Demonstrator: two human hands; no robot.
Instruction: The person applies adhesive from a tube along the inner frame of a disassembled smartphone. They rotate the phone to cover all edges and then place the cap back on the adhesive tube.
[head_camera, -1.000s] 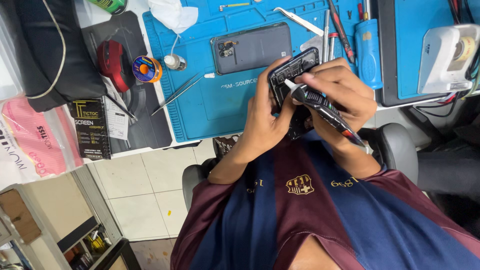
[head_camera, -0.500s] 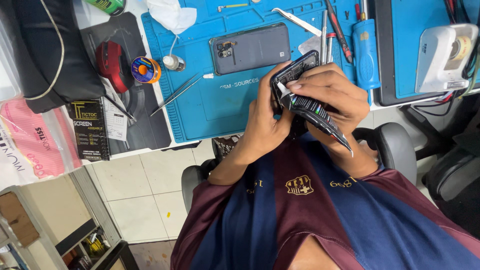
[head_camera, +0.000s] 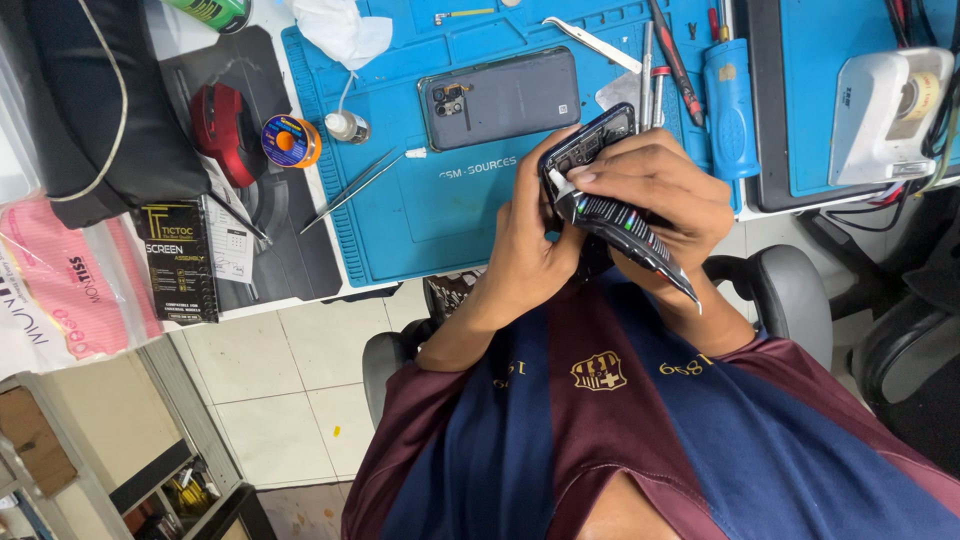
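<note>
My left hand (head_camera: 520, 250) cradles an opened dark phone (head_camera: 585, 150) from below, just above the near edge of the blue work mat (head_camera: 420, 210). My right hand (head_camera: 655, 185) lies over the phone's lower end. Its fingers pinch a long dark flat strip (head_camera: 635, 235) with small coloured marks. The strip runs from the phone down toward my chest and ends in a thin point. A grey phone back cover (head_camera: 500, 95) with a camera cutout rests flat on the mat behind my hands.
On the mat lie tweezers (head_camera: 350, 190), a small bottle (head_camera: 347, 125), a blue screwdriver (head_camera: 730, 95) and several slim tools. A solder spool (head_camera: 290, 140), red mouse (head_camera: 225, 135), black booklet (head_camera: 180, 260) and pink packet (head_camera: 60, 290) sit left. A white device (head_camera: 885, 100) stands right.
The dark strip under my right hand now shows flatter and longer, drawn further out from the phone toward my body. My left hand keeps the phone in nearly the same place.
</note>
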